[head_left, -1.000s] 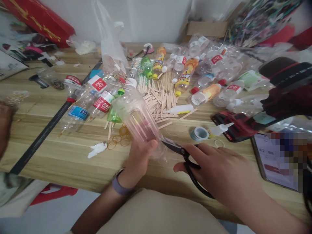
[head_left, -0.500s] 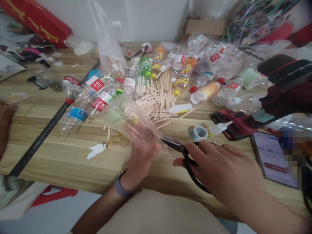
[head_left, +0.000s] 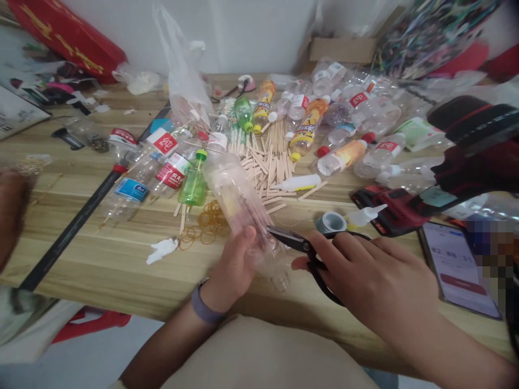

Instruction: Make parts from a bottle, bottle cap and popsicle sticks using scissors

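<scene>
My left hand is closed round a clear plastic bottle, which I hold tilted above the table, its narrow end toward me. Some of my fingers show blurred through the plastic. In my right hand is a pair of black-handled scissors, fingers wrapped through the handles. The blade tips lie at the bottle's right side; whether they touch or pierce it I cannot tell. Left of the bottle stands a green bottle with a stick in it, beside several rubber bands.
Wooden sticks lie behind the bottle, near a glue bottle. Plastic bottles crowd the back right. A tape roll, a red-black power tool and a phone are to the right. Another person's hand is at far left.
The clear bottle has turned more upright in my left hand and shifted right, uncovering the green bottle and more rubber bands. The scissors stay close to its side, nearly unmoved.
</scene>
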Available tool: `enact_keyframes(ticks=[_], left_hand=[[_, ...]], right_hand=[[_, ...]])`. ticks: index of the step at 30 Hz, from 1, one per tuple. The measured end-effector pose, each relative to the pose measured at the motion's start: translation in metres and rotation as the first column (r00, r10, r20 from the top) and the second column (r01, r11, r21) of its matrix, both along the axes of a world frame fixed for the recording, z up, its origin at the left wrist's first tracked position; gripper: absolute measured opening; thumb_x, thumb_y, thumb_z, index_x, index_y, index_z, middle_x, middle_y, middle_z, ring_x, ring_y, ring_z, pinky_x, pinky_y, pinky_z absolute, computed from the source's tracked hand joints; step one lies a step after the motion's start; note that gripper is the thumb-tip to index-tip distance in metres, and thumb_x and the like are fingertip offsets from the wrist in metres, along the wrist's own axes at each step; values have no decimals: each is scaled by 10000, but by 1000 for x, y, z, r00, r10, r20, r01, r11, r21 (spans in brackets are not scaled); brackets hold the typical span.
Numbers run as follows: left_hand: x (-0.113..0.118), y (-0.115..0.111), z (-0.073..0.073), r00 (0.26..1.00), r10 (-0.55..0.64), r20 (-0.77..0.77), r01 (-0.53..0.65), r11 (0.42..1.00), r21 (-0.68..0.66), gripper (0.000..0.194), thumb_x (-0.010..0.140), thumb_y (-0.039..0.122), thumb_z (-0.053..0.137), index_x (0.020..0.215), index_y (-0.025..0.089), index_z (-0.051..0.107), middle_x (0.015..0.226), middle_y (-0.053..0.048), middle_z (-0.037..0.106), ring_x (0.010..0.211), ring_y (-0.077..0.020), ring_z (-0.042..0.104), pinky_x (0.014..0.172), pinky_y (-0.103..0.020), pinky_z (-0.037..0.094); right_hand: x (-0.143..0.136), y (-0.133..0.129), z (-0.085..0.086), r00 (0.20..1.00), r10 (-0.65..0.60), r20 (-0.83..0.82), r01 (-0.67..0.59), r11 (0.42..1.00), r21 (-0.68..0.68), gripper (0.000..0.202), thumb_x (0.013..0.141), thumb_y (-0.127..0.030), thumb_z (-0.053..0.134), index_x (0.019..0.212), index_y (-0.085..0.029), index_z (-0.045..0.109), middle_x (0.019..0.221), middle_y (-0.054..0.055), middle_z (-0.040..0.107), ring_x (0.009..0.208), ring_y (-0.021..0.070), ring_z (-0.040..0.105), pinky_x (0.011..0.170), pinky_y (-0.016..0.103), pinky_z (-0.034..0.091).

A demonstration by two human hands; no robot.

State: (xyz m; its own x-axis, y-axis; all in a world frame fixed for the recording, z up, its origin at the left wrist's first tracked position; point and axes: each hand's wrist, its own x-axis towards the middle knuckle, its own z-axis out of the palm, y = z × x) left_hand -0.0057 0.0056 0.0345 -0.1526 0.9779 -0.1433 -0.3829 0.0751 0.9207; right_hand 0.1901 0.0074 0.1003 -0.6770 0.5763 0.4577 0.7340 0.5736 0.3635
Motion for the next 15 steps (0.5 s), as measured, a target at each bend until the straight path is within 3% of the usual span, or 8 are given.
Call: enact_keyframes(ticks=[4,8,12,15], left_hand=[[0,1,9,963,-103,249,131,987,-98,381,839,523,646,1090,239,685,927,-38,695,810,-204,632,751,-336,512],[1,4,19,880,-104,463,208,961,-181,294,755,431,742,928,198,693,787,-2,669,699,-150,596,701,-277,501],[-3,12,22,793,-105,600,337,896,-289,201,837,361,622,844,172,689,685,-8,635,618,-132,578,649,-255,491],[-10,20,23,767,-135,628,441,821,-362,310,917,366,497,835,142,695,667,-40,646,612,-146,593,644,-273,495]], right_hand=[[3,3,-3,1000,28,-13,-27,999,35,406,1075,-368,390,902,-167,697,606,-4,500,507,185,506,593,328,274],[3,5,-4,999,39,-5,-39,999,22,385,1074,-366,400,922,-158,687,623,-5,523,513,180,526,594,325,279],[5,7,-7,999,47,24,-47,999,2,403,1083,-345,362,925,-165,687,629,-4,534,511,180,522,599,327,272],[6,8,-10,999,43,30,-43,999,-13,448,1092,-342,317,929,-160,692,643,6,551,526,184,531,604,329,272]])
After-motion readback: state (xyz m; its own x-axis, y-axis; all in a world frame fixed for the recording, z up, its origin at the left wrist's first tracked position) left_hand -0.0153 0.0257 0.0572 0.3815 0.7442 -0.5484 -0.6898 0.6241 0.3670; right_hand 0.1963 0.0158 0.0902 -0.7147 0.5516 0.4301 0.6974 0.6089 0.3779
